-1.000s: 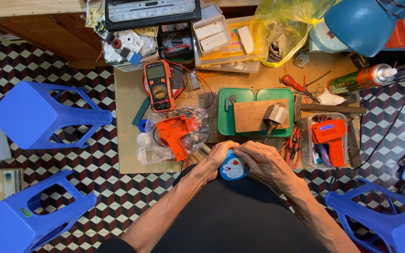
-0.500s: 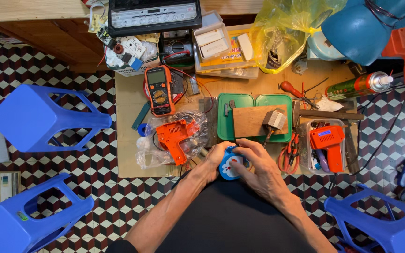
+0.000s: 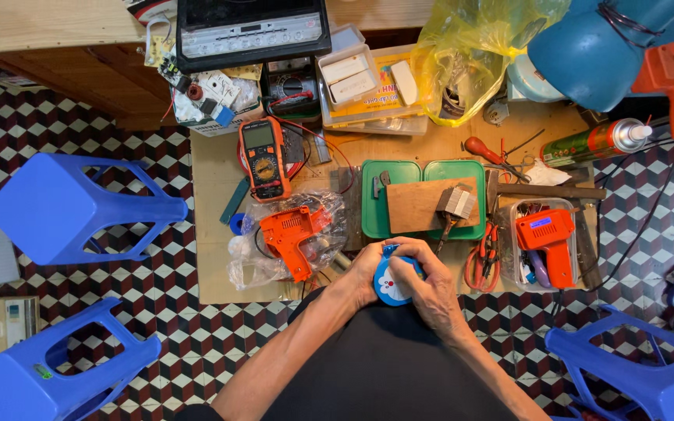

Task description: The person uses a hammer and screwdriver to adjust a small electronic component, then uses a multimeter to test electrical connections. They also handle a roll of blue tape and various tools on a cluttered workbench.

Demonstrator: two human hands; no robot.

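Both my hands hold a small round blue-and-white gadget (image 3: 391,284) with a cartoon face, just above my lap. My left hand (image 3: 363,272) grips its left side. My right hand (image 3: 429,282) wraps over its right side and top. Directly beyond my hands lies a green tray (image 3: 374,204) carrying a wooden board (image 3: 423,204) and a small brush (image 3: 455,205). An orange tool housing (image 3: 293,236) in clear plastic lies to the left of my hands.
An orange multimeter (image 3: 263,158), a clear tub with an orange soldering gun (image 3: 548,238), red pliers (image 3: 480,261), a spray can (image 3: 596,141) and a yellow bag (image 3: 470,54) crowd the wooden board on the floor. Blue plastic stools (image 3: 72,209) stand left and right.
My hands have shifted slightly around the blue gadget, turning it so its cartoon face shows more. The camera view has moved a little.
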